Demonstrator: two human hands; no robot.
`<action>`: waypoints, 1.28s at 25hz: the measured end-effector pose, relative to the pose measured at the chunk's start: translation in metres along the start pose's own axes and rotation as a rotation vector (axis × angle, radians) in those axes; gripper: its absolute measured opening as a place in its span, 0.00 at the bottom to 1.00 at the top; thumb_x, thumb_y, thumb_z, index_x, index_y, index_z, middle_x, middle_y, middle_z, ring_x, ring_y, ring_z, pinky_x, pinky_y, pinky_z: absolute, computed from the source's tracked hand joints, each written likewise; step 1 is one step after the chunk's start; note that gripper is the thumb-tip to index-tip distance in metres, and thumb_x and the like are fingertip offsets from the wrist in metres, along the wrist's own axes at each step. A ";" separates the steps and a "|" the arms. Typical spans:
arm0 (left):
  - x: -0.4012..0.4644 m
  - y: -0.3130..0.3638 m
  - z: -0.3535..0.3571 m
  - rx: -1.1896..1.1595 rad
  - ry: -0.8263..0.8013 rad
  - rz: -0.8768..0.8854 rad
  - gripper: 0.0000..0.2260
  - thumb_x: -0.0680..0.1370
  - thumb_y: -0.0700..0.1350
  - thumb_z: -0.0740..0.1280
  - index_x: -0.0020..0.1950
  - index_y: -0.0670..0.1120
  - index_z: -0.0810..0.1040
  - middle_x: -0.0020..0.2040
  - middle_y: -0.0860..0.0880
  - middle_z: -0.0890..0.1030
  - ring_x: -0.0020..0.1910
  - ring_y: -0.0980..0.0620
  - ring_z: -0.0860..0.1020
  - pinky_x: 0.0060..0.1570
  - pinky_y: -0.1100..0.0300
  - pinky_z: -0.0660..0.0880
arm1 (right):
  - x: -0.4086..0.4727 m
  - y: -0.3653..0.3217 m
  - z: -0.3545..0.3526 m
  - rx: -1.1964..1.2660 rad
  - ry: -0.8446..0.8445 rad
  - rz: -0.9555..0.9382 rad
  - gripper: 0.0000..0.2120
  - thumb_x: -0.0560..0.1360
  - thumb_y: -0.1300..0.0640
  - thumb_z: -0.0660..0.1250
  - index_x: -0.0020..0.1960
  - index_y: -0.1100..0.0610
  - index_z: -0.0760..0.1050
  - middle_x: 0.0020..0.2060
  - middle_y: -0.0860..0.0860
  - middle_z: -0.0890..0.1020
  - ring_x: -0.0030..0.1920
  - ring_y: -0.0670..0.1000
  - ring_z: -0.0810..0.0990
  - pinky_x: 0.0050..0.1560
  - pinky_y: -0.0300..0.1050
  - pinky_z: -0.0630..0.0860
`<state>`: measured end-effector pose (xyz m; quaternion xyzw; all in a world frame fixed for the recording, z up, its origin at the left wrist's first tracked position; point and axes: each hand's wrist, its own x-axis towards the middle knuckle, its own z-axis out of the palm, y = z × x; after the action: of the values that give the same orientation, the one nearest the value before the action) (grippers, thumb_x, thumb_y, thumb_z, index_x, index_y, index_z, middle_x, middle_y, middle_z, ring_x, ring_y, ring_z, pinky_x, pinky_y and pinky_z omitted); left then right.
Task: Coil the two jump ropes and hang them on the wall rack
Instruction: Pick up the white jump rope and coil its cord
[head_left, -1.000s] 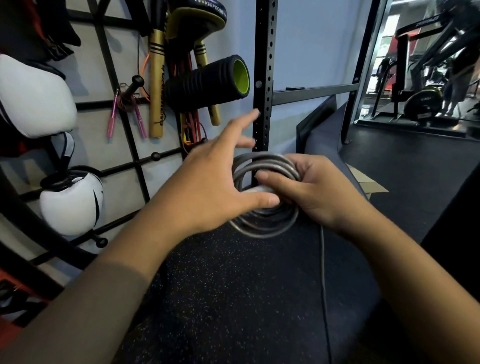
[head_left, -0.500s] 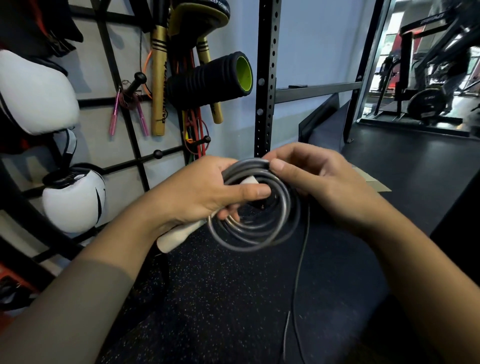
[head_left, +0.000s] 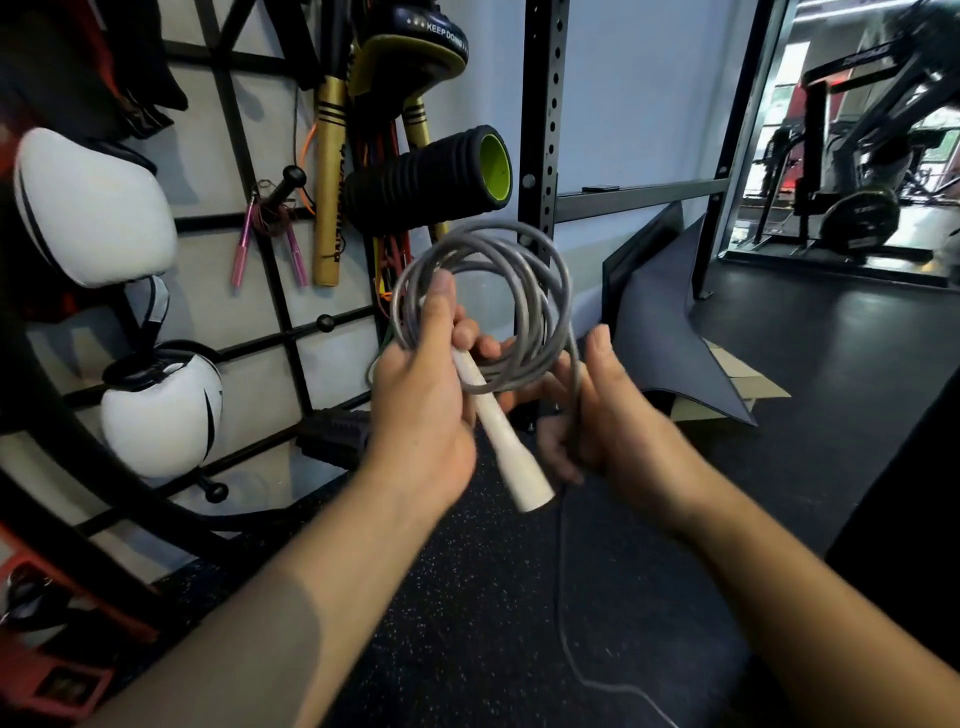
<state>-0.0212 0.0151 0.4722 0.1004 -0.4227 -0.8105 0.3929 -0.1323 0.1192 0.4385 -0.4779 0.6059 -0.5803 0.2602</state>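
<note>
The left hand (head_left: 415, 410) grips the grey rope (head_left: 524, 291) loops and white handle (head_left: 498, 421). The right hand (head_left: 597, 415) holds the loose tail. It looks light and springy, so pinch all loops together.

A grey jump rope (head_left: 524, 291) is wound into several loose loops held upright in the air, its white handle (head_left: 498, 426) slanting downward, with one loose strand trailing to the floor (head_left: 467, 623). A pink-handled jump rope (head_left: 270, 234) already hangs on the wall rack (head_left: 291, 332).
</note>
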 end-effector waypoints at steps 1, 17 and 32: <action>0.000 -0.008 0.001 -0.025 0.075 0.033 0.12 0.81 0.55 0.68 0.43 0.48 0.77 0.31 0.54 0.75 0.37 0.52 0.80 0.44 0.50 0.83 | 0.004 0.004 0.012 0.038 0.031 -0.044 0.36 0.72 0.20 0.57 0.63 0.44 0.80 0.56 0.58 0.85 0.41 0.51 0.82 0.46 0.52 0.74; 0.015 0.061 -0.022 0.830 -0.495 0.227 0.34 0.70 0.45 0.80 0.72 0.56 0.70 0.58 0.51 0.84 0.55 0.54 0.84 0.67 0.48 0.76 | -0.017 -0.039 -0.027 -0.307 -0.041 -0.056 0.06 0.83 0.53 0.67 0.53 0.56 0.77 0.29 0.55 0.78 0.20 0.52 0.69 0.20 0.39 0.64; 0.005 0.025 -0.011 1.683 -0.736 0.083 0.25 0.64 0.60 0.82 0.57 0.59 0.79 0.42 0.60 0.83 0.42 0.62 0.81 0.47 0.55 0.81 | -0.017 -0.038 -0.028 -0.541 -0.080 0.018 0.17 0.73 0.46 0.78 0.52 0.53 0.75 0.34 0.55 0.86 0.32 0.56 0.80 0.33 0.45 0.73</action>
<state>-0.0054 -0.0031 0.4852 0.0738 -0.9749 -0.2015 0.0599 -0.1396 0.1522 0.4757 -0.5473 0.7322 -0.3759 0.1520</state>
